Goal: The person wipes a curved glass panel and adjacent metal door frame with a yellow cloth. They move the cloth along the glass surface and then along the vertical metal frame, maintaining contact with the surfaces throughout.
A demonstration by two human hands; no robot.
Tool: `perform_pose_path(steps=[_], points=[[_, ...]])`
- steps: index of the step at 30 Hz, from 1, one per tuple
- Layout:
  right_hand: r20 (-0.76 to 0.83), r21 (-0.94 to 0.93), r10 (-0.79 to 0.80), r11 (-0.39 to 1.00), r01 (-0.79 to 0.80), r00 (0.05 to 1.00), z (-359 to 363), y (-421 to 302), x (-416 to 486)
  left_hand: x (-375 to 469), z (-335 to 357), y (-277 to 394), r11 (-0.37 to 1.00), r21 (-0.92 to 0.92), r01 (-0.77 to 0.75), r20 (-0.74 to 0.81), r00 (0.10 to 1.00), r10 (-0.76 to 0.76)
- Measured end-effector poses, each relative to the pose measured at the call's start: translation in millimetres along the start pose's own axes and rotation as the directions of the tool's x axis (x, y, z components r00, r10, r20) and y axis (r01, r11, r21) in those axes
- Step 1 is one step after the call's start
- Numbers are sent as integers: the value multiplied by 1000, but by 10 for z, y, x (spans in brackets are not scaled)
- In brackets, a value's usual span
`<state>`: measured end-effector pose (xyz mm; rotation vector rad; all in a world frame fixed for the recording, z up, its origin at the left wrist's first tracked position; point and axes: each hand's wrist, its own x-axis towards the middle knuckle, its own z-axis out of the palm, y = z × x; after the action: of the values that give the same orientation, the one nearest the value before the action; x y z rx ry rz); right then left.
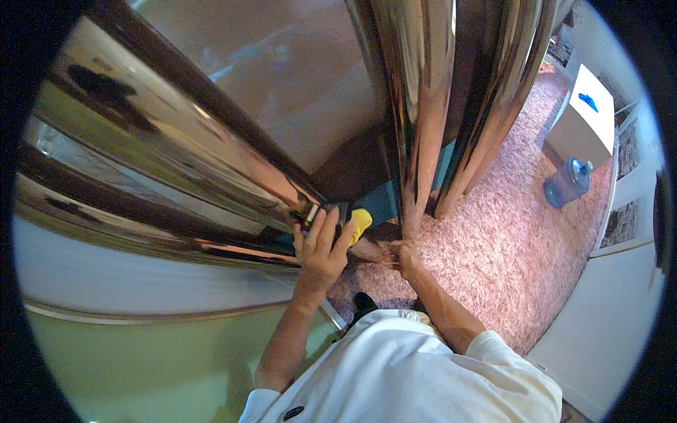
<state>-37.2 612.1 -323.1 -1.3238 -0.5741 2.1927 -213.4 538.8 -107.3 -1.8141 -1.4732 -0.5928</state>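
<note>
Fingers spread, my left hand [321, 248] lies against a small dark fitting [302, 214] at the edge of a polished metal frame [232, 143]. A yellow object [360, 224], perhaps a cloth, shows just beyond its thumb; whether the hand grips it is unclear. Lower and to the right, my right hand [407, 259] is bent at the wrist beside the foot of a shiny metal upright [415, 158]. Its fingers are blurred, and what they hold, if anything, cannot be made out.
Between the frames stands a large dark reflective panel [275, 79]. Pinkish carpet [486, 254] covers the floor. At the right are a blue water-cooler bottle [566, 182] and a white-topped box [592, 111] bearing a blue item. A pale green wall surface [158, 359] lies at lower left.
</note>
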Motion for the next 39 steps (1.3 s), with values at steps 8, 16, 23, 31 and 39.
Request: perform_pose_path(steps=[8,16,23,31,39], points=[[-19,135,102,986,-98,995,-446,132,308,-228,225,333,964,-230,134,157,983,-99],[-44,298,88,952,-71,995,-603,-412,644,941,637,551,507,-688,519,80,749,-658],[104,406,-80,913,31,991,-784,-981,539,1145,965,926,278,-723,632,234,603,-762],[-14,121,-426,898,424,905,-289,-2100,395,779,1106,1046,78,-627,775,490,470,-734],[364,68,-595,785,616,717,358,-2902,-128,1263,747,889,218,-763,608,236,577,-782]])
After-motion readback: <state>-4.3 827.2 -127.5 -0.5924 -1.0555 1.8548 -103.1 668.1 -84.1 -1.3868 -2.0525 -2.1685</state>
